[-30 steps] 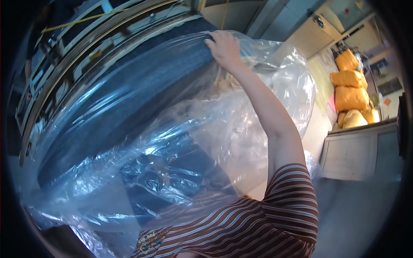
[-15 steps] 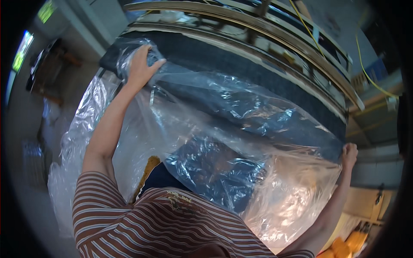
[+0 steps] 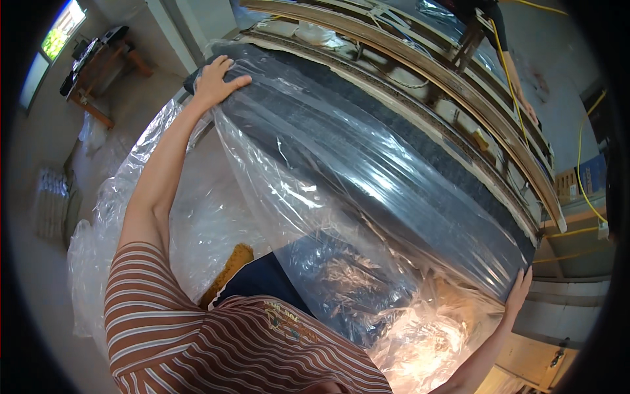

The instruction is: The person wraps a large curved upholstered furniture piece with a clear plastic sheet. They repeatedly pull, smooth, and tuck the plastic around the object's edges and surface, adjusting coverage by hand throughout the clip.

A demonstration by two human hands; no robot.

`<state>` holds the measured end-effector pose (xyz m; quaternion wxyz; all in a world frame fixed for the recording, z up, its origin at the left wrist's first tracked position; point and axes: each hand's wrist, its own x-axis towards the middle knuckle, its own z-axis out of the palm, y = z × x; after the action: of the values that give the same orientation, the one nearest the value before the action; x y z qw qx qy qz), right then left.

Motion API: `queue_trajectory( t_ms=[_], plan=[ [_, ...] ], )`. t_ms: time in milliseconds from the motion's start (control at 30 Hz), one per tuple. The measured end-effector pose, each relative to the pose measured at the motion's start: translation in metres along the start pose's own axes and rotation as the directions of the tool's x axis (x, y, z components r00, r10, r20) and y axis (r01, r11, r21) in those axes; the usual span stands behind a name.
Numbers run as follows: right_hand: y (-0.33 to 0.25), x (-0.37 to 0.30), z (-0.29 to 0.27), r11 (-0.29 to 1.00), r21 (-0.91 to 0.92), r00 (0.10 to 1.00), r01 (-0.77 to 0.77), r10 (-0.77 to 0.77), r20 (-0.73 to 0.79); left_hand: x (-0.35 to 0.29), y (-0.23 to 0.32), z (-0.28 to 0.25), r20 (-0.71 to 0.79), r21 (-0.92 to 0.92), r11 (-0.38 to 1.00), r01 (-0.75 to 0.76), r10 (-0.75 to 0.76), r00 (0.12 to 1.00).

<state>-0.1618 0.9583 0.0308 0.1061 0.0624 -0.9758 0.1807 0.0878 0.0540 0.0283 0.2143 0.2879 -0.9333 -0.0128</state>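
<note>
A large sheet of clear plastic film (image 3: 308,190) lies over a long, dark, padded-looking piece (image 3: 394,111) and hangs down its near side toward my body. My left hand (image 3: 216,84) rests on the film at the far left end, its thumb held away from the fingers. At the right end my right hand (image 3: 518,289) lies against the film's edge with fingers stretched out. Between the hands the film runs fairly smooth and shiny along the dark piece. Lower down it is crumpled in front of my shorts. The far strip of the dark surface is bare.
Behind the dark piece runs a wooden frame (image 3: 394,49) with slats. Another person's arm (image 3: 515,82) hangs beyond it, near a yellow cable (image 3: 502,56). More clear film (image 3: 98,262) bunches at the left. A wooden table (image 3: 98,72) stands at the far left.
The film now reaches farther over the dark piece and lies smoother. My right hand has gone from closed on the film's edge to outstretched fingers. My left hand has flattened. The view has shifted.
</note>
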Motion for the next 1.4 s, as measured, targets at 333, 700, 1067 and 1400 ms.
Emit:
queue_trajectory(
  t_ms=[333,700,1067,1400],
  plan=[
    [0.065,0.039,-0.020,0.977,-0.112,0.979,-0.183,0.191,0.065,0.044,-0.004,0.019,-0.165,0.013,0.985,-0.173,0.173,0.971],
    [-0.030,0.068,0.018,0.703,-0.701,0.974,-0.122,-0.050,-0.219,0.036,-0.031,0.012,0.029,-0.087,0.993,-0.085,0.088,0.996],
    [-0.140,-0.012,0.047,0.976,-0.043,0.971,0.215,-0.218,-0.098,-0.175,-0.201,0.060,0.249,-0.238,0.687,0.687,-0.640,0.727],
    [-0.126,0.023,0.049,0.925,-0.201,0.942,0.323,-0.335,-0.030,-0.226,-0.208,0.080,0.068,0.084,0.608,0.789,-0.794,0.605]
  ],
)
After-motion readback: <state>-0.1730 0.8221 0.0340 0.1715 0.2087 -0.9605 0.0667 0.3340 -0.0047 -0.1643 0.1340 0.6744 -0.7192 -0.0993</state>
